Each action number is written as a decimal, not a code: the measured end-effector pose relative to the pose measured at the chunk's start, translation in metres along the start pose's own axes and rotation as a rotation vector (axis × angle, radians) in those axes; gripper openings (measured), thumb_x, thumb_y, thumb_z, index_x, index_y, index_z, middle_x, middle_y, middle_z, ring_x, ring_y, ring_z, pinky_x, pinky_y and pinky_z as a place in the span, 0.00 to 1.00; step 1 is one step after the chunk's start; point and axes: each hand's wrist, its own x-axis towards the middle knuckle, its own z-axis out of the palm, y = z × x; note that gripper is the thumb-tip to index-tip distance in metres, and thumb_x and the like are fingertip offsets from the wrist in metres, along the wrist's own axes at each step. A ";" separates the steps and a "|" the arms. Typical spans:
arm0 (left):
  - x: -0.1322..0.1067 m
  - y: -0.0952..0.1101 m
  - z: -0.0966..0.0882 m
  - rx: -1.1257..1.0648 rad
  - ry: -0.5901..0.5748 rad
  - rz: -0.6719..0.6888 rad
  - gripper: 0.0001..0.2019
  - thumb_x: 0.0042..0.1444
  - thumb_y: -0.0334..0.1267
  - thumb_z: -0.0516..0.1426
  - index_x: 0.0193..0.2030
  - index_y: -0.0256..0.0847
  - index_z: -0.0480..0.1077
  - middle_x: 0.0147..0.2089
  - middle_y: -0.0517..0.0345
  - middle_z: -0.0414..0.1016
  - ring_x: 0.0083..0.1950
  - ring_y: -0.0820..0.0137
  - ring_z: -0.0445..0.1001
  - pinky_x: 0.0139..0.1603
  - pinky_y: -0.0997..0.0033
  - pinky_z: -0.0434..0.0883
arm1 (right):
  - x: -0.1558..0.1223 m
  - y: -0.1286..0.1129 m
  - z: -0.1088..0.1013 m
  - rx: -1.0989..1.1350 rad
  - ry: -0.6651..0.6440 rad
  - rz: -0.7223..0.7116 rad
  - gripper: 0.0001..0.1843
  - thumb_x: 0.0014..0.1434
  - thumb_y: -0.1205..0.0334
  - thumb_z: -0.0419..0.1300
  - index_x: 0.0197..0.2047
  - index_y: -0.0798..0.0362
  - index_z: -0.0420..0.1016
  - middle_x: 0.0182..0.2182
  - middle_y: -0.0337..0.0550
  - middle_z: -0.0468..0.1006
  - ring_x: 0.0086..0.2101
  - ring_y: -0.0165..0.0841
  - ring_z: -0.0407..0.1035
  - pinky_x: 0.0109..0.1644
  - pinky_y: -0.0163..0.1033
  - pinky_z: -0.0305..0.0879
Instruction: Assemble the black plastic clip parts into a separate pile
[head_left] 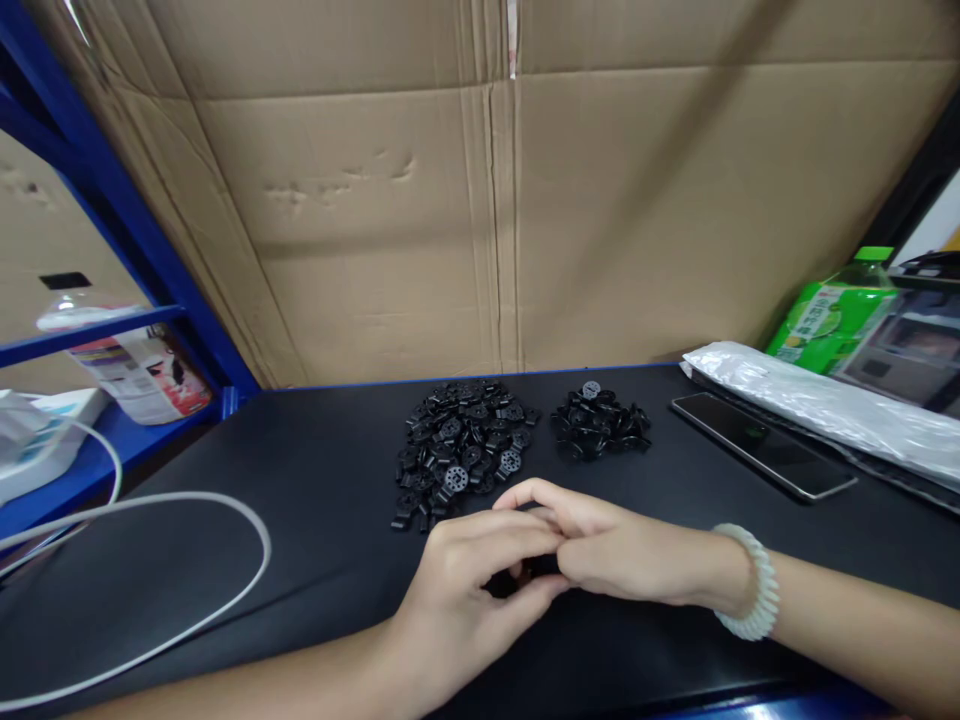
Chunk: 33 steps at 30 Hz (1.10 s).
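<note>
My left hand (469,585) and my right hand (626,550) meet over the front middle of the black table, their fingertips touching. The fingers of both are curled and pressed together. Whatever lies between them is hidden, and I cannot make it out. Just beyond my left hand is a large heap of small black plastic pieces (469,440) with round, perforated heads. Farther right, behind my right hand, sits a smaller heap of glossy black plastic pieces (600,425), with one grey-looking disc on top.
A smartphone (761,445) and a silvery plastic package (825,405) lie at the right, near a green-labelled bottle (832,310). On the left, a white cable (259,530) loops over the black table (322,440). A cardboard wall (375,240) closes the back.
</note>
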 end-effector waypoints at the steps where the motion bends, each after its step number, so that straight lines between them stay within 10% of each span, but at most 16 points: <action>1: 0.001 0.001 0.000 -0.001 -0.002 0.007 0.11 0.48 0.22 0.63 0.39 0.36 0.78 0.35 0.55 0.81 0.30 0.74 0.77 0.31 0.82 0.74 | 0.000 0.000 0.001 -0.030 0.001 -0.009 0.28 0.46 0.78 0.50 0.52 0.53 0.62 0.36 0.38 0.70 0.37 0.28 0.66 0.41 0.35 0.60; 21: 0.002 0.000 0.001 0.116 0.051 0.058 0.12 0.43 0.19 0.56 0.31 0.36 0.76 0.29 0.56 0.76 0.26 0.75 0.74 0.27 0.81 0.72 | 0.000 -0.006 0.015 -0.388 0.058 -0.184 0.29 0.50 0.80 0.45 0.54 0.54 0.62 0.51 0.46 0.66 0.53 0.36 0.59 0.57 0.46 0.56; 33: 0.000 -0.009 -0.005 0.046 0.135 -0.077 0.12 0.49 0.20 0.56 0.35 0.39 0.75 0.31 0.58 0.76 0.27 0.74 0.75 0.28 0.78 0.74 | 0.006 0.007 0.015 -0.085 0.091 -0.173 0.23 0.48 0.76 0.45 0.48 0.53 0.61 0.33 0.37 0.61 0.28 0.25 0.55 0.33 0.34 0.55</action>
